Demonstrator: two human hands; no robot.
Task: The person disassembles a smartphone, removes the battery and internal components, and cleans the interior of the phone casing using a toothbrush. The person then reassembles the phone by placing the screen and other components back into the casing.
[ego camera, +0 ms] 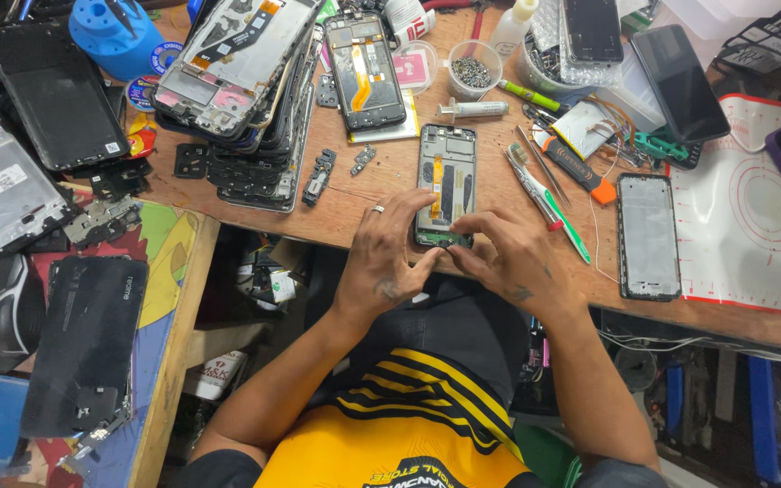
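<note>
**Both hands at the lower end of an opened phone on a repair bench**

The opened phone (446,185) lay back-side up on the wooden workbench (354,203), near its front edge, with its circuit boards and an orange flex strip exposed. The left hand (389,258), a ring on one finger, rested at the phone's lower left corner with fingers curled, its index finger laid along the left side of the frame. The right hand (510,258) met it from the other side; thumb and forefinger were drawn together in a pinch at the bottom edge of the phone, touching the frame. Whether a small part was held between those fingertips could not be told.

Just right of the phone lay tweezers (528,185) and a green-handled screwdriver (569,230), with an orange-tipped pry tool (580,172) beyond them. An empty black phone frame (648,237) lay further right, partly on a white silicone mat (752,226). Behind the phone stood a second opened phone (365,70), a syringe (474,109) and a small clear cup of screws (474,70). A tilted stack of phone frames (246,90) occupied the left of the bench, with small black brackets (320,176) lying between it and the phone. A dark back cover (88,343) lay on the lower table to the left
</note>
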